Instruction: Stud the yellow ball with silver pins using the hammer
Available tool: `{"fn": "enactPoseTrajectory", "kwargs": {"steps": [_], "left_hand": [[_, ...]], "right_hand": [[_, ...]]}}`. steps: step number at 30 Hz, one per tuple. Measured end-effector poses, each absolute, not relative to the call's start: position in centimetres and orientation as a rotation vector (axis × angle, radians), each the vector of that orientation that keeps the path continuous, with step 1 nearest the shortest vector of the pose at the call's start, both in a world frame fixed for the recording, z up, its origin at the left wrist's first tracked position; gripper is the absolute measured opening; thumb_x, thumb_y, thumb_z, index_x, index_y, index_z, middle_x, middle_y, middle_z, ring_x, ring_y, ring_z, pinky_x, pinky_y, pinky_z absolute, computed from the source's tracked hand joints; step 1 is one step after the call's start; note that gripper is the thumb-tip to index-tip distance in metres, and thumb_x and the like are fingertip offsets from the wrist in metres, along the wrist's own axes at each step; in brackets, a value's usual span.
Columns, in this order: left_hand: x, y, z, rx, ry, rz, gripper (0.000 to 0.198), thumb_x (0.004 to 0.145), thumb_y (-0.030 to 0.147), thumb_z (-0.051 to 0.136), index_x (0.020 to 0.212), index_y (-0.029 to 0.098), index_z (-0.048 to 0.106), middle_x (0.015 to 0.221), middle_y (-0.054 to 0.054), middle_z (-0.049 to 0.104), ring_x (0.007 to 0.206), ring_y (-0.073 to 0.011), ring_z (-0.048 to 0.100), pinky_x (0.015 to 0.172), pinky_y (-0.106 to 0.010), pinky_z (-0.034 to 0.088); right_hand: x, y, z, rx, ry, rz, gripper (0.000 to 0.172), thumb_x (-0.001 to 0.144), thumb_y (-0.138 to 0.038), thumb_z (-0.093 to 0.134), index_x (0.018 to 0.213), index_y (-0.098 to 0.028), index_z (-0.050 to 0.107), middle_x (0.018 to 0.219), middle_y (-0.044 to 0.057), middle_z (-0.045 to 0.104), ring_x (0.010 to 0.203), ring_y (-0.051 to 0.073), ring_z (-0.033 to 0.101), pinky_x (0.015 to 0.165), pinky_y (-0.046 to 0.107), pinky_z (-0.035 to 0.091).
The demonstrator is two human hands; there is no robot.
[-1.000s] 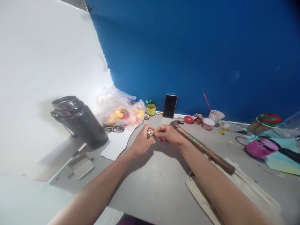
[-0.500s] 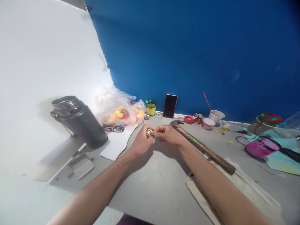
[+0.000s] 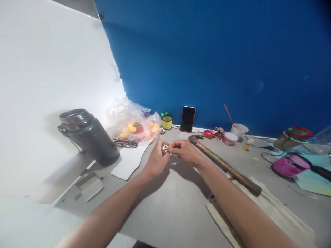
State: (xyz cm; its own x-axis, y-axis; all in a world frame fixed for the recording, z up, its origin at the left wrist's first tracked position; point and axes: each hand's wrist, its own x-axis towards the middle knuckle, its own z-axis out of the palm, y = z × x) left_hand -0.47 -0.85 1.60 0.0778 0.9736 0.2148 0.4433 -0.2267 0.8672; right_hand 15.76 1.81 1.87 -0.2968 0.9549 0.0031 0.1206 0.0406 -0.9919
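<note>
Over the middle of the grey table, my left hand (image 3: 157, 159) is closed around a small shiny silver ball (image 3: 164, 149); a bit of yellow shows at the ball's upper edge. My right hand (image 3: 184, 151) meets it from the right, thumb and forefinger pinched together at the ball's side. Whatever lies in that pinch is too small to make out. A similar shiny ball (image 3: 162, 130) rests farther back, beside a yellow cup (image 3: 167, 122). Just right of my right hand lies a claw hammer (image 3: 227, 167) with a wooden handle.
A dark flask (image 3: 94, 141), eyeglasses (image 3: 126, 143), white paper (image 3: 129, 162) and a plastic bag of orange balls (image 3: 137, 127) stand left. A phone (image 3: 188, 119) leans on the blue wall. Right are a white cup (image 3: 239, 130), a jar (image 3: 230, 138), a pink container (image 3: 291, 166) and a cloth (image 3: 281, 217).
The view has shifted slightly, so everything sits a little lower. Both hands stay together at the silver ball, with only slight movement of the right fingers.
</note>
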Motion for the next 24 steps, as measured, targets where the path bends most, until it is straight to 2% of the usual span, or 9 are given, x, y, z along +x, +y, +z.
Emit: {"fn": "enactPoseTrajectory", "kwargs": {"steps": [7,11,13,16,18,21,24], "left_hand": [[0.0,-1.5,1.1,1.693,1.433,1.341,0.026,0.077,0.019,0.058,0.101,0.021,0.050,0.091,0.000,0.057,0.076,-0.0156,0.055,0.068,-0.030,0.045],[0.0,-1.0,1.4,1.529,1.311,1.266,0.027,0.073,0.020,0.061,0.098,0.021,0.052,0.083,0.003,0.057,0.067,-0.0126,0.052,0.061,-0.027,0.042],[-0.1,-0.7,1.6,1.383,1.187,1.209,0.031,0.070,0.020,0.062,0.098,0.022,0.051,0.082,0.004,0.059,0.060,-0.0103,0.049,0.057,-0.026,0.040],[-0.2,-0.6,1.9,1.190,1.011,1.168,0.036,0.065,0.019,0.067,0.098,0.022,0.052,0.086,0.004,0.062,0.054,-0.0062,0.045,0.053,-0.024,0.035],[-0.3,-0.6,2.0,1.108,0.919,1.154,0.041,0.062,0.016,0.071,0.098,0.021,0.052,0.082,0.005,0.060,0.053,-0.0042,0.043,0.052,-0.022,0.032],[-0.3,-0.6,1.9,1.029,0.854,1.120,0.046,0.060,0.015,0.076,0.099,0.021,0.051,0.073,0.009,0.054,0.050,-0.0030,0.041,0.053,-0.022,0.031],[-0.3,-0.5,1.9,0.977,0.840,1.135,0.051,0.060,0.016,0.078,0.102,0.021,0.050,0.075,0.009,0.057,0.048,-0.0024,0.040,0.052,-0.022,0.030]], "right_hand": [[14.7,1.4,2.2,-1.085,-1.531,1.297,0.021,0.072,-0.037,0.074,0.076,-0.017,0.069,0.070,-0.001,0.063,0.062,0.011,0.049,0.056,0.024,0.037],[16.3,2.2,2.8,-1.085,-1.534,1.278,0.029,0.072,-0.042,0.077,0.087,-0.019,0.069,0.071,-0.001,0.065,0.060,0.013,0.053,0.056,0.026,0.041],[18.4,2.8,3.2,-1.231,-1.576,1.116,0.029,0.077,-0.043,0.073,0.094,-0.020,0.070,0.077,0.002,0.069,0.065,0.016,0.059,0.060,0.028,0.045],[21.9,3.5,3.3,-1.717,-1.830,0.581,0.019,0.086,-0.036,0.065,0.084,-0.018,0.072,0.086,0.009,0.074,0.083,0.024,0.069,0.074,0.034,0.048],[23.7,3.9,2.8,-2.108,-1.920,0.251,0.025,0.085,-0.040,0.070,0.090,-0.015,0.075,0.096,0.018,0.076,0.095,0.033,0.071,0.079,0.039,0.049],[25.0,4.3,1.6,-2.347,-2.005,0.214,0.037,0.084,-0.044,0.074,0.104,-0.013,0.075,0.111,0.023,0.075,0.106,0.036,0.071,0.082,0.041,0.049],[25.1,4.7,0.5,-2.304,-2.002,0.290,0.036,0.091,-0.043,0.066,0.109,-0.013,0.073,0.112,0.021,0.074,0.105,0.034,0.071,0.081,0.038,0.048]]}}
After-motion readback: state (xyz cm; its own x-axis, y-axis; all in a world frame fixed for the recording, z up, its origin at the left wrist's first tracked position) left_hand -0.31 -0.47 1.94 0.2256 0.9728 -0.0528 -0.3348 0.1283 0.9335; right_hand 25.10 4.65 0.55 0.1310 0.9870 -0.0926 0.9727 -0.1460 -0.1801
